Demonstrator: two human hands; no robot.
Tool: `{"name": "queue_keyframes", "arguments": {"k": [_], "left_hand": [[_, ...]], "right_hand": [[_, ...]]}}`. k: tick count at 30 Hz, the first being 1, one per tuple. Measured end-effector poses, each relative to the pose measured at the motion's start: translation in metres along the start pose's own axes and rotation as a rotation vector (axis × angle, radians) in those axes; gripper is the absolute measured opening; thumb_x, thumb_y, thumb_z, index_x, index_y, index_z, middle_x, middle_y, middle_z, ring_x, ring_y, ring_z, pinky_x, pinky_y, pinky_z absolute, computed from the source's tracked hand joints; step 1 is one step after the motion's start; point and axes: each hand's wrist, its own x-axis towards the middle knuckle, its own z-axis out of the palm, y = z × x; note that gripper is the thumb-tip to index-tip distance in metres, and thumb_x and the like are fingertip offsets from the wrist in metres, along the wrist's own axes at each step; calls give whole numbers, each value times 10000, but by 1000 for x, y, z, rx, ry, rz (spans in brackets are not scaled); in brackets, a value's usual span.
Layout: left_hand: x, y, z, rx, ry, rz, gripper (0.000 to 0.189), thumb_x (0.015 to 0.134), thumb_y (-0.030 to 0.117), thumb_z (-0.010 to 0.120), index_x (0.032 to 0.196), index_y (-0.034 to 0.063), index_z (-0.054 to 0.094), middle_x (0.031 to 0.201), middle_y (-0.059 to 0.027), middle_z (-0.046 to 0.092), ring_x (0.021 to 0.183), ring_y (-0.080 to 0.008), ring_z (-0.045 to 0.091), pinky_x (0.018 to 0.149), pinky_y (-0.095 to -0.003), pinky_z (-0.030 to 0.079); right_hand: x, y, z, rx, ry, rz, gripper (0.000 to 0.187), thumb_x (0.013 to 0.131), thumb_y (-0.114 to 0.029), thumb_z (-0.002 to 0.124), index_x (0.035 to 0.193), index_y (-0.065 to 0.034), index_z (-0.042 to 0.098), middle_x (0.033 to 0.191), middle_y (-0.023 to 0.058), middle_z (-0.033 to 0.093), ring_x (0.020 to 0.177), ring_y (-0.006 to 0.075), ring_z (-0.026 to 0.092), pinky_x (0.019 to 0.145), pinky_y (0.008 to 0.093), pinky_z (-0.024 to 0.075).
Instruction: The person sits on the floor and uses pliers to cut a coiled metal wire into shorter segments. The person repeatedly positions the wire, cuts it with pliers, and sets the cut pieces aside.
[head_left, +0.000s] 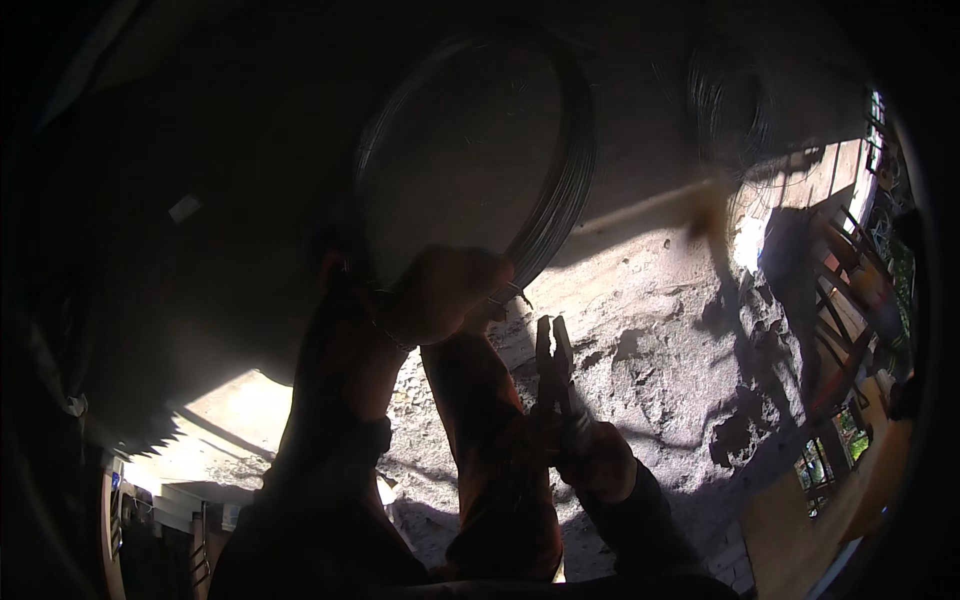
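Observation:
My left hand (450, 292) is closed around the lower end of a large coil of metal wire (566, 187). The loop stretches away from me, mostly in shadow. A short wire end (523, 297) sticks out past the fingers on the right. Combination pliers (553, 375) are in my right hand (604, 461), with the jaws pointing away from me and slightly apart. Their tips are just below the wire end, and there appears to be a gap between them. Deep shadow hides the fingers of both hands in part.
A second wire coil (720, 112) lies at the upper right. Rough, broken concrete ground (645, 360) is sunlit below. My trouser leg (487, 450) shows between the hands. Dark bars and clutter (847, 300) stand at the right edge. A small pale scrap (184, 208) lies at left.

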Motion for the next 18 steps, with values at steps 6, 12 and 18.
{"name": "queue_keyframes", "arguments": {"k": [6,12,18], "left_hand": [[27,4,29,-79,61,-49,432,1035,382,572,978,-25,706,651,-57,623,548,-119,602,534,-295,477],[35,39,19,11,-63,-100,570,1045,486,497,870,-28,674,596,-50,600,490,-129,586,515,-290,484],[35,43,25,183,88,-36,621,1043,511,480,796,-24,677,526,-63,589,494,-143,620,517,-308,499]], "right_hand": [[21,-37,-10,-1718,665,-624,565,752,-79,585,1315,-35,602,1344,261,457,1162,423,481,1014,576,369],[63,-55,-34,-1926,929,-889,418,848,-169,629,1263,-117,640,1255,214,488,1164,369,519,1095,638,279],[32,-110,-41,-2178,723,-950,390,979,-306,605,1333,-141,610,1364,228,488,1200,394,541,1115,652,250]]}}
